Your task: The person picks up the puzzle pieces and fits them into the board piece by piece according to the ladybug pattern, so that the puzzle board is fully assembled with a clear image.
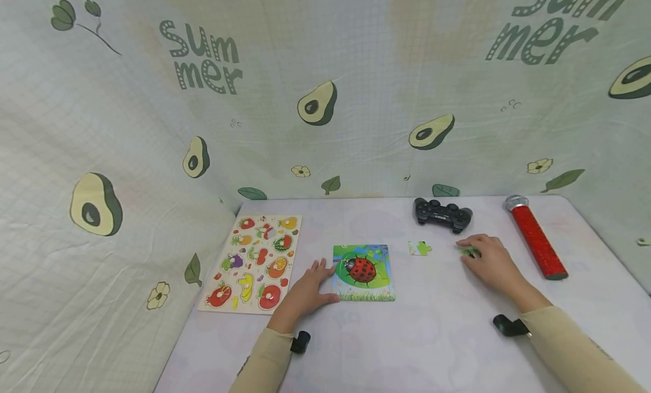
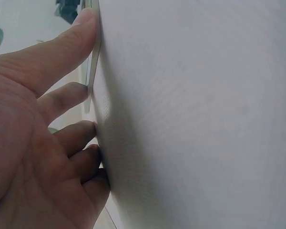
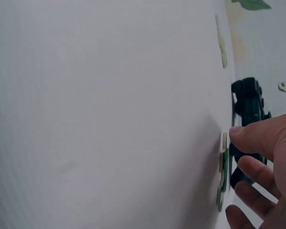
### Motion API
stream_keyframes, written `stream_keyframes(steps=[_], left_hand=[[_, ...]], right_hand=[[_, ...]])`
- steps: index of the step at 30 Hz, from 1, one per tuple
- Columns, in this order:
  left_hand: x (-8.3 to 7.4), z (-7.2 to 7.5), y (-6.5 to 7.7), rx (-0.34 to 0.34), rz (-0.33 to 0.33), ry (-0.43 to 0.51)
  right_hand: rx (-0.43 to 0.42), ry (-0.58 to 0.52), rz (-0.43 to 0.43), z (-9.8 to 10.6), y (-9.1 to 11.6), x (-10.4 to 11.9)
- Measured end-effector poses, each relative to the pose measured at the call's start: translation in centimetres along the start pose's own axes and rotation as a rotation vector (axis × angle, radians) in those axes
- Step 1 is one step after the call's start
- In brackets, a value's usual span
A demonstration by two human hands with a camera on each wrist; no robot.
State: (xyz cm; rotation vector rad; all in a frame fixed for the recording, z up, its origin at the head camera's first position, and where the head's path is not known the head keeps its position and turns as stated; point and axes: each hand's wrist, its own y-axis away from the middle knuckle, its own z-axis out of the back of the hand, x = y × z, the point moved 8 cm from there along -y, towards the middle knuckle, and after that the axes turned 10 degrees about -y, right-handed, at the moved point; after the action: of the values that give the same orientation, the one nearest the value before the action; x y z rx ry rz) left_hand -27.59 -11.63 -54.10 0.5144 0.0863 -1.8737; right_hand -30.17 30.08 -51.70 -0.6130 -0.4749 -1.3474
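Observation:
A square ladybug jigsaw puzzle (image 1: 362, 272) lies flat on the table, with a gap in its right side. My left hand (image 1: 307, 291) is at its left edge, thumb and fingers spread; the left wrist view shows the thumb (image 2: 69, 45) touching the puzzle's thin edge. Green puzzle pieces (image 3: 223, 167) lie overlapping under my right hand (image 1: 488, 263), partly hidden by it in the head view. The right thumb (image 3: 250, 137) is close to their end, the other fingers loosely bent above. A separate green-and-white puzzle piece (image 1: 419, 248) lies between the puzzle and my right hand.
A wooden fruit peg board (image 1: 249, 263) lies to the left, beside the left forearm. Behind the right hand sits a black game controller (image 1: 442, 214). A red glittery microphone (image 1: 538, 240) lies at the right. Printed cloth walls (image 1: 366, 155) bound the table's back and sides.

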Motion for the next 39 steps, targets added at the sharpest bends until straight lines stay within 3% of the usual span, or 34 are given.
stream_keyframes(steps=[8, 17, 31, 39], left_hand=[[-0.1, 0.0, 0.0, -0.004, -0.007, -0.001], [-0.1, 0.0, 0.1, -0.007, -0.003, 0.001], [0.0, 0.0, 0.0, -0.012, 0.001, 0.000], [-0.2, 0.1, 0.1, -0.013, -0.005, 0.003]], right_hand=[[0.050, 0.050, -0.027, 1.0, -0.1, -1.6], [0.027, 0.120, -0.071, 1.9, -0.1, -2.1], [0.094, -0.044, -0.148, 3.1, 0.0, -1.5], [0.133, -0.092, -0.083, 2.1, 0.4, -0.3]])
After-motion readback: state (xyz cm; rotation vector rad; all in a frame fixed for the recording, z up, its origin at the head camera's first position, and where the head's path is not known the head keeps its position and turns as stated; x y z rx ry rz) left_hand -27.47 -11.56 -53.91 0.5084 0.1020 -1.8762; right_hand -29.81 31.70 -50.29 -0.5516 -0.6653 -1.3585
